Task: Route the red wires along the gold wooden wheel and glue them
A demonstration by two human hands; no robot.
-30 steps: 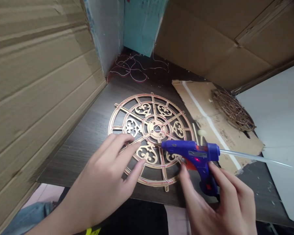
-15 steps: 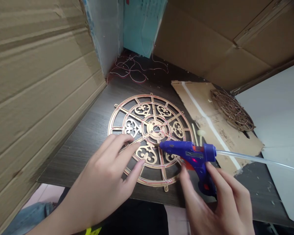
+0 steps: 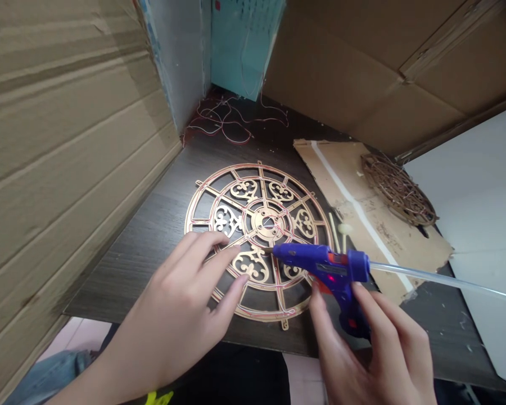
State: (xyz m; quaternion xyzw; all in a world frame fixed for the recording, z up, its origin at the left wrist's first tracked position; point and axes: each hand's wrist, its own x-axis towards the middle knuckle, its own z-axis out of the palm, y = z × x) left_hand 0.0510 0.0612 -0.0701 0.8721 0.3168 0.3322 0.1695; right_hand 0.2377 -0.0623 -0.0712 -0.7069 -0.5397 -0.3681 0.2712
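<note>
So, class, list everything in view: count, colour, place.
Round laser-cut fretwork wheel: 1, gold, flat on tabletop, centre
Blue hot glue gun: 1, blue, over wheel's lower right
Clear glue stick: 1, translucent, in gun's rear
Round lattice piece: 1, brown, on cardboard sheet
Torn cardboard sheet: 1, tan, right of wheel
Tangled wires: one bunch, red and white, back corner
Dark wood-grain tabletop: 1, dark brown, under these
White board: 1, white, far right
Teal panel: 1, teal, back
Corrugated cardboard walls: 2, tan, left and back right
Left hand: 1, fingers over wheel
Right hand: 1, gripping gun
</note>
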